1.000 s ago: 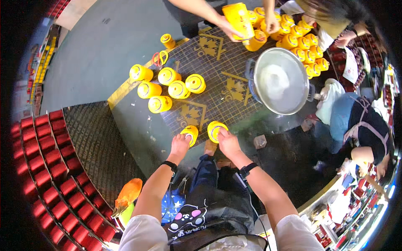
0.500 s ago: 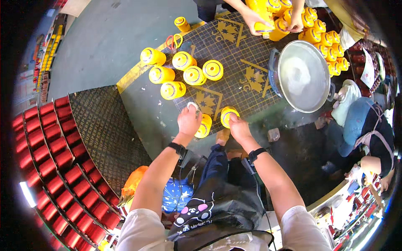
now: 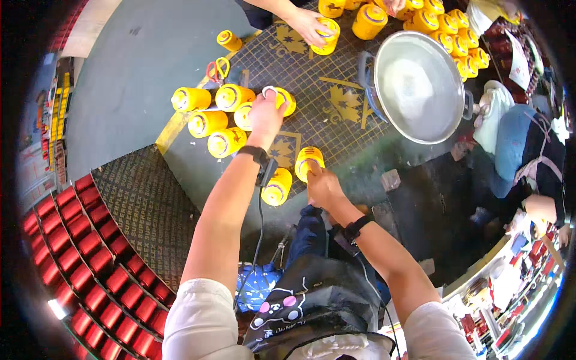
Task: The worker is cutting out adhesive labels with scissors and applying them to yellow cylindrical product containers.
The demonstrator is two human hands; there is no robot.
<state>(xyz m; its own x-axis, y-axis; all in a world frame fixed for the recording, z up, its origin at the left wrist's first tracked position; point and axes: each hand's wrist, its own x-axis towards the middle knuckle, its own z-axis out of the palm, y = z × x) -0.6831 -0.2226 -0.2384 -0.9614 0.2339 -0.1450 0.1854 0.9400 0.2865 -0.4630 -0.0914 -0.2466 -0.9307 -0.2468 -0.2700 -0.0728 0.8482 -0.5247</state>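
Observation:
My left hand (image 3: 267, 119) is closed around a small white pad-like thing (image 3: 269, 90), its exact kind unclear. It reaches over the yellow cylinders and partly hides one (image 3: 243, 116); another yellow cylinder (image 3: 288, 102) is right beside its fingers. My right hand (image 3: 324, 187) grips the near side of a yellow cylinder (image 3: 309, 161) with a ringed round end. Just left of that stands a similar yellow cylinder (image 3: 276, 186). More yellow cylinders (image 3: 227, 142) cluster beyond my left forearm.
Red-and-yellow-handled scissors (image 3: 218, 69) lie beyond the cluster on the patterned board (image 3: 336, 90). A large metal basin (image 3: 417, 87) stands right. At the far side, a co-worker's hand (image 3: 313, 27) holds a yellow cylinder (image 3: 326, 37). Red cylinders (image 3: 78, 252) fill racks at left.
My left hand has moved forward with the white thing, from beside the near cylinder to the cluster. My right hand stays at its cylinder. The co-worker's hand has shifted left with a cylinder.

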